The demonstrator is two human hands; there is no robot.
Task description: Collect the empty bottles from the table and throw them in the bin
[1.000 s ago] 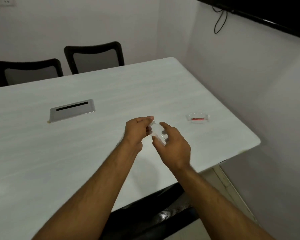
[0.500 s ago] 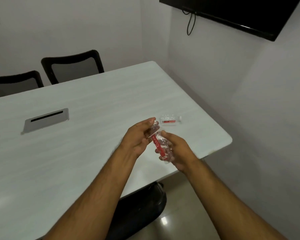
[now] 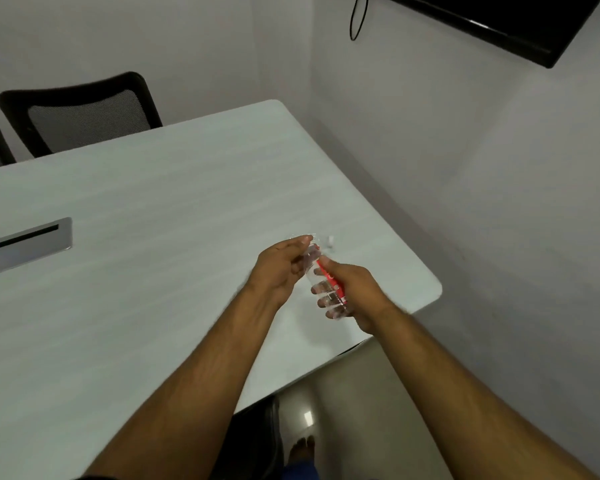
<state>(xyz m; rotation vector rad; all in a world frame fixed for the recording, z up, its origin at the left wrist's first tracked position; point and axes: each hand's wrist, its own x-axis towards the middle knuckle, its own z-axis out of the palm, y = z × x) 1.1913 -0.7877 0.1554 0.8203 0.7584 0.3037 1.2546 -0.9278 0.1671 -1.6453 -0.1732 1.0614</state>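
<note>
Over the white table (image 3: 174,209), near its right corner, I hold a clear empty bottle with a red label (image 3: 327,287), tilted, in both hands. My right hand (image 3: 359,294) wraps around its body from the right. My left hand (image 3: 279,270) pinches its upper end with the fingertips. A second clear bottle (image 3: 330,241) lies on the table just behind my hands; only its white cap end and a faint bit of body show, the rest is hidden by my fingers.
A grey cable hatch (image 3: 26,244) is set in the table at the left. Two black mesh chairs (image 3: 84,110) stand at the far side. A black screen (image 3: 492,22) hangs on the right wall. A black chair (image 3: 253,438) sits below the near edge.
My right hand has closed fully around the labelled bottle and turned it more upright. The view has swung right, and the second bottle has slid behind my hands.
</note>
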